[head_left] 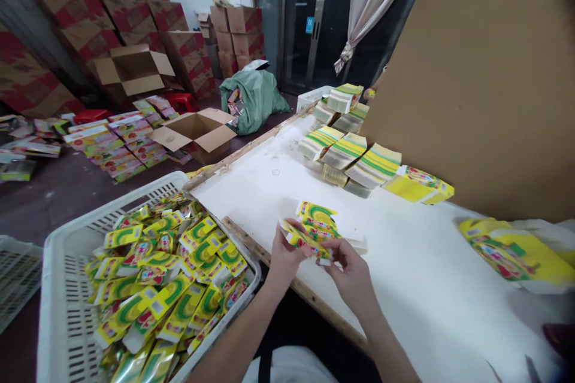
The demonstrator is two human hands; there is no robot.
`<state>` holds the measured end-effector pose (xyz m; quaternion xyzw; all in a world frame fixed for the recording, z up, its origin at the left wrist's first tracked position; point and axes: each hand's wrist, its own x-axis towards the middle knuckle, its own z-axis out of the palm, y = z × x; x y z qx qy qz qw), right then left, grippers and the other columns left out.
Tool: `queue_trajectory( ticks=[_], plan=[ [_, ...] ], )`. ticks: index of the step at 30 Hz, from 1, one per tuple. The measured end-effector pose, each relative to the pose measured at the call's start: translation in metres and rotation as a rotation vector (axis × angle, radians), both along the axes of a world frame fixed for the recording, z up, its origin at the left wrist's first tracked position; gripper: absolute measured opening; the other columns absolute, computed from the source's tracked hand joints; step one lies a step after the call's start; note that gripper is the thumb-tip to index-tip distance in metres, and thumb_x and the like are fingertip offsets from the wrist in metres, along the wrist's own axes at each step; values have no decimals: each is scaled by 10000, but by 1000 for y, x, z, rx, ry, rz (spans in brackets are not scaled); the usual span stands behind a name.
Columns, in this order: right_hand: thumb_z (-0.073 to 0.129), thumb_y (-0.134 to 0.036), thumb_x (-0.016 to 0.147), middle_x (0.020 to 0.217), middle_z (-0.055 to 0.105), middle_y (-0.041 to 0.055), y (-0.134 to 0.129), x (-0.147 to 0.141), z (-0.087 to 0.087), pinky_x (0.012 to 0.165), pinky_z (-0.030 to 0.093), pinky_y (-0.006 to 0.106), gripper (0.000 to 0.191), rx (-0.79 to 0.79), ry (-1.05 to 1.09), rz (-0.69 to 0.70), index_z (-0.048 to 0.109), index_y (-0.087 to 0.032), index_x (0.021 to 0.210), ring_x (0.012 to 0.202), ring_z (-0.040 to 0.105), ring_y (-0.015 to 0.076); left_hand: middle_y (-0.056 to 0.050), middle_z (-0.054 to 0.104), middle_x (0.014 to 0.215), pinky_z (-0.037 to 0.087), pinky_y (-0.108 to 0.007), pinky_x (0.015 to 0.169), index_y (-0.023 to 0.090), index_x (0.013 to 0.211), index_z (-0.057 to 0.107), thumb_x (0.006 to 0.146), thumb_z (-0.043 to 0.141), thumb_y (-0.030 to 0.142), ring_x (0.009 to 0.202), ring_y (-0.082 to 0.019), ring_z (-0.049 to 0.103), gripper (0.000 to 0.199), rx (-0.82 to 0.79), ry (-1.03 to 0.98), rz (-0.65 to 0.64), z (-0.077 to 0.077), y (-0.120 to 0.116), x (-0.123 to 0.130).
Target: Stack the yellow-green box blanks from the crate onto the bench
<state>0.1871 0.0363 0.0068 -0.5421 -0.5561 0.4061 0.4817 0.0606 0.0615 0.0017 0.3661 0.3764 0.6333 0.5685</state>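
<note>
Between my two hands is a small yellow-and-green printed carton [302, 238], held just above the white tabletop. My left hand [286, 256] grips its left end, with the thumb along the near side. At its right end the fingers of my right hand [348, 269] pinch the carton near a white flap. Behind it, more yellow cartons [317, 213] lie on the table. To the left, a white plastic basket [63, 257] is heaped with yellow-and-green cartons [168, 305], many flattened-looking or folded.
Stacked bundles of flat cartons [375, 163] stand along a large cardboard sheet [476, 84]. A yellow printed bag [507, 251] lies at right. Open boxes [197, 131], a green sack [254, 99] and piled cardboard boxes [85, 18] occupy the floor beyond. A wooden strip edges the table [251, 191].
</note>
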Motion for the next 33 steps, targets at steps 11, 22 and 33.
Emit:
queue_trajectory(
  ticks=[11,22,33],
  plan=[
    [497,-66,687,737,585,19,4,20,3,649,453,295,213,264,-218,-105,629,-216,762,713,542,164,-111,507,1233,350,-396,948,192,1235,417,760,539,407,1123,-244,469,536,190,379,39,35,-10,-45],
    [561,-140,729,964,607,38,-2,20,2,835,438,394,416,299,10,-110,546,-304,1111,948,550,207,-52,561,968,419,-318,781,226,1045,521,604,685,355,883,-226,552,488,180,1252,-506,34,-5,-31],
    [650,-278,666,839,646,26,2,8,-18,801,474,367,361,-117,466,-102,557,-232,1011,814,602,180,-112,537,1021,390,-404,808,175,1094,383,599,679,435,964,-289,510,633,99,1305,-294,17,-12,-29]
  ],
)
